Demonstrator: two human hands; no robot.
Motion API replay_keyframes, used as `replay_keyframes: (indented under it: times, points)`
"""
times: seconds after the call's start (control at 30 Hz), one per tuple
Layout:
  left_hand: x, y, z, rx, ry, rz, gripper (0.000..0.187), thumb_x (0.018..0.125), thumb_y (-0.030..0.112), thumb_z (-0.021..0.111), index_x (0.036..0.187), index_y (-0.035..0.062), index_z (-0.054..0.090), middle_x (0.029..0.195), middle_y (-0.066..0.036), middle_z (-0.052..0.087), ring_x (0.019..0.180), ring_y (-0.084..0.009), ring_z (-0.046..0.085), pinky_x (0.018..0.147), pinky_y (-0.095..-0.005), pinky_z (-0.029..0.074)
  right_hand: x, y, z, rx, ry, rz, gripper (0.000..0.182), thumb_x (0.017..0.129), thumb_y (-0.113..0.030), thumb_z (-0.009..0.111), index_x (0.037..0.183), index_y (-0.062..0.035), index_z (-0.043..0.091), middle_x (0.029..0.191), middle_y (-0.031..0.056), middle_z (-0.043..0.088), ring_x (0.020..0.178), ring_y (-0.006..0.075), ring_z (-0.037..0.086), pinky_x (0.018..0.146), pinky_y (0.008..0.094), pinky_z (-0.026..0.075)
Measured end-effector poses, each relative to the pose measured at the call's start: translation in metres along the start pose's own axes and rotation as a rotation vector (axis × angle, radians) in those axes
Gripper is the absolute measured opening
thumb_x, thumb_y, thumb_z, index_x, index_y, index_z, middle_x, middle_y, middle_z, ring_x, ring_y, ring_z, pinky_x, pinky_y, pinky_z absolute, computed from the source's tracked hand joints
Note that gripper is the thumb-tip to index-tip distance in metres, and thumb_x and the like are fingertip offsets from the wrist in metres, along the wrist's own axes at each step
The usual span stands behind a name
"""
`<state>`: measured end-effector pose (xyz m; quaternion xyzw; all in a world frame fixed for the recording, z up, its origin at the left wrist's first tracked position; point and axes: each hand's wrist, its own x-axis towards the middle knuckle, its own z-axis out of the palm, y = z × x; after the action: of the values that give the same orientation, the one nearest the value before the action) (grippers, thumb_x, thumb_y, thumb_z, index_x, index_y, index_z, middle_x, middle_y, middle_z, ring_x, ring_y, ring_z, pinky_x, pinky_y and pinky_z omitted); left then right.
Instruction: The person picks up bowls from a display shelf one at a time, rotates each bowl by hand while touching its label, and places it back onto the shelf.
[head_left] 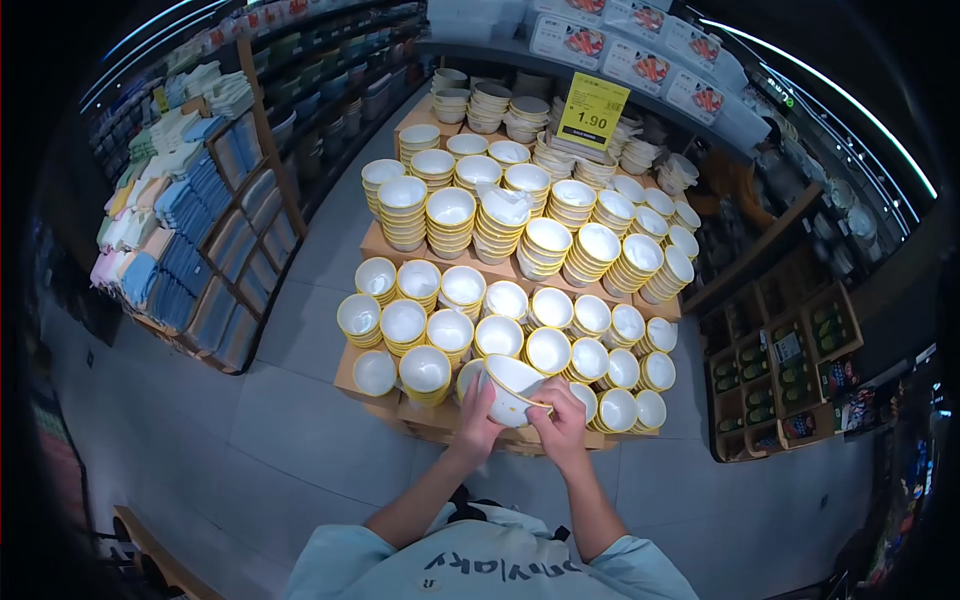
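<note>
Between my two hands is a white bowl [512,408] with a yellow rim, tilted so part of its inside shows. My left hand [479,418] grips its left side, and my right hand [561,412] is closed on the right edge of its rim. The bowl is held just above the front row of a tiered wooden display [383,401]. Stacks of the same yellow-rimmed bowls stand close by, such as a front stack [426,371] to the left and another stack [617,409] to the right.
A yellow price sign [592,110] reading 1.90 rises behind the bowls, below boxed goods [567,42]. Folded towels [170,215] fill a shelf unit on the left. A wooden rack [785,370] with dark green goods stands right. Grey floor tiles [290,420] surround the display.
</note>
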<state>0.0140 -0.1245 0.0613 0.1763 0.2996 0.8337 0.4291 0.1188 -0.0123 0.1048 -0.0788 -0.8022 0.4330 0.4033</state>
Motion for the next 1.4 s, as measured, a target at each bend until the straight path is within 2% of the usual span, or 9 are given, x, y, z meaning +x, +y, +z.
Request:
replay_keyframes:
  times: [0.33,0.77,0.93,1.0,1.03,1.1,1.13,1.2,1.4]
  points:
    - [-0.014,0.003,0.005,-0.317,0.0,-0.366,0.073,0.108,0.062,0.019,0.155,0.0082,0.031,0.154,-0.017,0.044,0.137,-0.0343,0.051,0.108,-0.0609,0.046,-0.021,-0.001,0.007,0.071,0.141,0.045,0.016,0.075,-0.003,0.081,0.077,0.0002,0.066,0.071,0.0085,0.054,0.076,0.0264,0.053,0.075,0.0384,0.046]
    - [0.057,0.091,-0.079,-0.179,0.062,-0.416,0.057,0.111,0.049,0.022,0.153,0.0119,0.034,0.152,-0.013,0.046,0.138,-0.0303,0.049,0.108,-0.0551,0.046,0.061,0.021,0.109,-0.278,0.066,-0.159,0.019,0.071,-0.012,0.087,0.076,-0.0043,0.07,0.07,0.006,0.056,0.075,0.0265,0.053,0.085,0.0429,0.045]
    - [0.085,0.112,-0.109,-0.249,-0.006,-0.316,0.05,0.11,0.041,0.041,0.15,0.0121,0.035,0.144,-0.009,0.051,0.134,-0.0257,0.052,0.105,-0.0472,0.047,0.078,0.039,0.142,-0.397,-0.049,-0.168,0.019,0.071,-0.015,0.088,0.077,-0.0052,0.072,0.076,0.0056,0.061,0.08,0.028,0.057,0.091,0.0463,0.045]
    - [0.095,0.126,-0.126,-0.243,-0.016,-0.354,0.051,0.108,0.034,0.048,0.151,0.0118,0.032,0.143,-0.009,0.049,0.134,-0.0246,0.052,0.106,-0.0459,0.047,0.085,0.049,0.151,-0.32,-0.129,-0.101,0.037,0.071,-0.021,0.09,0.101,-0.0055,0.074,0.108,0.0119,0.065,0.105,0.0313,0.059,0.104,0.0496,0.043]
    - [0.098,0.127,-0.133,-0.129,0.001,-0.329,0.052,0.107,0.033,0.048,0.151,0.0117,0.032,0.146,-0.009,0.048,0.136,-0.0244,0.05,0.109,-0.0466,0.046,0.09,0.047,0.155,-0.325,-0.127,-0.096,0.037,0.071,-0.021,0.09,0.101,-0.0055,0.074,0.108,0.0119,0.065,0.105,0.0313,0.059,0.104,0.0496,0.043]
    - [0.103,0.134,-0.141,-0.02,0.012,-0.318,0.052,0.106,0.033,0.048,0.151,0.0116,0.033,0.148,-0.009,0.047,0.138,-0.0243,0.049,0.112,-0.0472,0.045,0.102,0.038,0.16,-0.301,-0.12,0.169,0.086,0.067,-0.028,0.093,0.141,-0.0053,0.056,0.149,0.0201,0.044,0.14,0.0359,0.043,0.117,0.0494,0.035]
    - [0.106,0.139,-0.142,0.031,0.011,-0.344,0.054,0.104,0.033,0.05,0.151,0.0127,0.032,0.147,-0.008,0.047,0.137,-0.0232,0.05,0.11,-0.0457,0.046,0.105,0.042,0.16,-0.308,-0.114,0.178,0.086,0.067,-0.028,0.093,0.141,-0.0053,0.056,0.149,0.0201,0.044,0.14,0.0359,0.043,0.117,0.0494,0.035]
    - [0.111,0.144,-0.145,0.081,0.006,-0.377,0.056,0.103,0.033,0.052,0.151,0.0138,0.032,0.147,-0.008,0.048,0.136,-0.0221,0.05,0.108,-0.0441,0.047,0.112,0.051,0.155,-0.196,-0.286,0.285,0.126,0.06,-0.036,0.096,0.16,-0.0057,0.025,0.165,0.0228,0.022,0.154,0.0397,0.022,0.124,0.0485,0.026]
    - [0.126,0.144,-0.148,0.058,-0.015,-0.435,0.061,0.101,0.036,0.054,0.153,0.0165,0.029,0.147,-0.007,0.047,0.136,-0.0204,0.051,0.103,-0.0411,0.05,0.129,0.05,0.146,-0.183,-0.356,0.386,0.128,0.06,-0.032,0.096,0.161,-0.0027,0.023,0.166,0.0233,0.02,0.155,0.0394,0.02,0.124,0.0459,0.025]
